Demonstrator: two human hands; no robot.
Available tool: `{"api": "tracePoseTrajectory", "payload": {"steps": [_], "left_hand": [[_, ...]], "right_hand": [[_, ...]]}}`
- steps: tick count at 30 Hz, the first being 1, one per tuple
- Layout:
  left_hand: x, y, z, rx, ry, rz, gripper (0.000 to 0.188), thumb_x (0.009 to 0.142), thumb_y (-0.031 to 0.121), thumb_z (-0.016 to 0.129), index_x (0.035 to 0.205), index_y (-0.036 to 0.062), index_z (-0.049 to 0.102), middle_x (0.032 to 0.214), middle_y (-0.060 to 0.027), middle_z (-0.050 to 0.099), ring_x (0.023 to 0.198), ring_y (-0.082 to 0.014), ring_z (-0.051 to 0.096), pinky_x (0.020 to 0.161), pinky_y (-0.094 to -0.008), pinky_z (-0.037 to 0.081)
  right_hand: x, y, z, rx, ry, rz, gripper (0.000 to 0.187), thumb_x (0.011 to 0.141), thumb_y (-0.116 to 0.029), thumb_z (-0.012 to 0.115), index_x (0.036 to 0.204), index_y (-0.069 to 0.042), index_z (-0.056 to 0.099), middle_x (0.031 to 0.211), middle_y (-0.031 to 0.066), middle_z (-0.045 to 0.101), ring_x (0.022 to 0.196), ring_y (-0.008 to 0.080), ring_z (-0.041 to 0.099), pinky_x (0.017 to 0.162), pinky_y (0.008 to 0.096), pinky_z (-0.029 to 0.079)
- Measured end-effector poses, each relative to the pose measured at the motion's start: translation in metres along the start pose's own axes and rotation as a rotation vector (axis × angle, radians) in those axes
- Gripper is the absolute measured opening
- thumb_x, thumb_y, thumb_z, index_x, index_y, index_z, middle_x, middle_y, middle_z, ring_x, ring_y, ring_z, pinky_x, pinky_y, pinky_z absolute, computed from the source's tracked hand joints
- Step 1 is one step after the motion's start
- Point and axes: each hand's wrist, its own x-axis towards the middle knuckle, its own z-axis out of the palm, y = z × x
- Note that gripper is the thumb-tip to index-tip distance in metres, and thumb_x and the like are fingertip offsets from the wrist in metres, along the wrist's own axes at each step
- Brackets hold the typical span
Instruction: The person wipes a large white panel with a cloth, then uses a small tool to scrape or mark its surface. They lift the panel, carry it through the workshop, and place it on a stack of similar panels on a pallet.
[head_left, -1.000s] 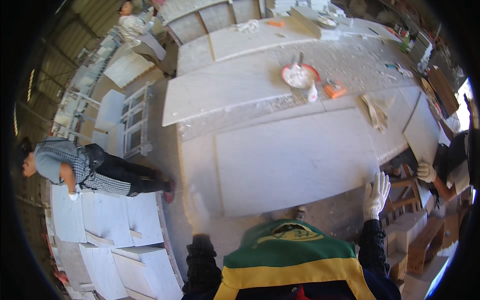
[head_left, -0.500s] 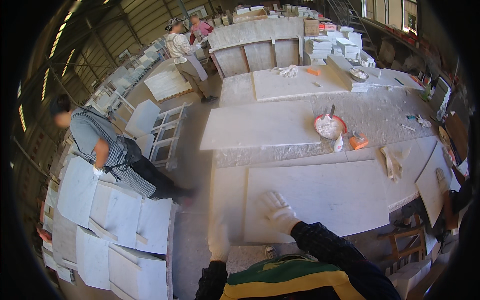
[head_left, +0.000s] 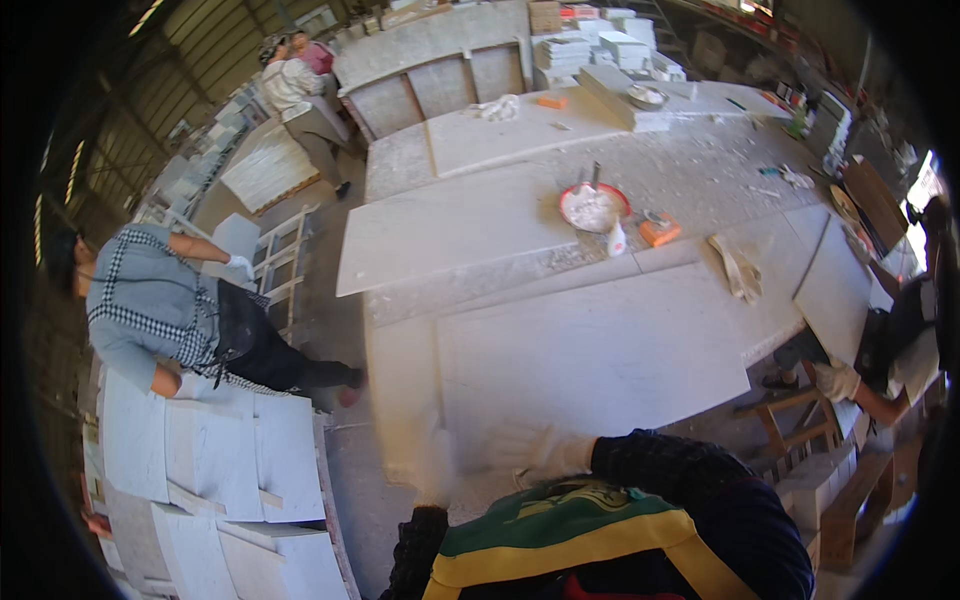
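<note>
Pale stone-like slab (head_left: 600, 340) lies flat before me on the surface (head_left: 680, 150), its near edge by my apron (head_left: 560, 520). Half a second ago my right hand (head_left: 545, 450) lay over the slab's face near its left end; a second ago it was up at the near right corner. Now it is at the near edge, fingers pointing left, toward my left hand (head_left: 433, 465). That one is a white-gloved smear over the narrower pale piece (head_left: 405, 365) along the slab's left side. Both gloves are blurred, so I cannot tell whether my fingers are spread or pressed together, nor whether they touch the stone. I see nothing pinched in them. As I judge it, the handling has gathered at the slab's near left corner, leaving the right end free of my hands.

Beyond the slab sit the red-rimmed bowl (head_left: 595, 205), a white bottle (head_left: 616, 241) and an orange block (head_left: 660, 231). To my left, a co-worker (head_left: 170, 300), who had an arm down, now reaches one out sideways.
</note>
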Motion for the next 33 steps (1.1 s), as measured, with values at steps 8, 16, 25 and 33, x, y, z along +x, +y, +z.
{"api": "tracePoseTrajectory", "payload": {"steps": [8,16,25,33], "left_hand": [[0.009,-0.003,0.042,0.479,-0.097,0.331,0.040,0.103,0.023,0.053,0.136,0.0013,0.056,0.147,-0.0251,0.048,0.136,-0.0438,0.043,0.117,-0.0517,0.029],[0.007,-0.007,0.041,0.476,-0.146,0.331,0.038,0.104,0.021,0.049,0.133,-0.0029,0.055,0.144,-0.0286,0.048,0.134,-0.0478,0.042,0.112,-0.0544,0.034],[0.011,-0.005,0.040,0.607,-0.182,0.375,0.039,0.105,0.020,0.046,0.132,-0.0077,0.053,0.143,-0.0331,0.046,0.133,-0.0475,0.045,0.112,-0.0542,0.036],[0.007,0.000,0.042,0.564,-0.155,0.276,0.038,0.106,0.019,0.046,0.130,-0.0075,0.054,0.141,-0.0303,0.049,0.134,-0.0467,0.044,0.113,-0.0542,0.037]], "right_hand": [[-0.251,-0.081,-0.121,-0.792,0.304,1.064,0.066,0.101,-0.048,0.051,0.155,-0.011,0.040,0.163,0.0159,0.033,0.154,0.0335,0.023,0.127,0.0493,0.015],[-0.390,-0.076,-0.040,-0.312,1.221,1.754,0.048,0.103,-0.038,0.055,0.131,0.000,0.065,0.125,0.0211,0.069,0.122,0.0352,0.063,0.105,0.0383,0.047],[-0.375,-0.064,0.051,0.308,0.990,1.603,0.050,0.099,-0.043,0.063,0.127,-0.003,0.070,0.099,0.0107,0.077,0.083,0.0192,0.071,0.075,0.0341,0.057],[-0.348,-0.046,-0.047,0.575,2.184,0.975,0.058,0.097,-0.043,0.069,0.141,-0.006,0.059,0.127,0.0122,0.067,0.115,0.0188,0.063,0.096,0.0319,0.051]]}}
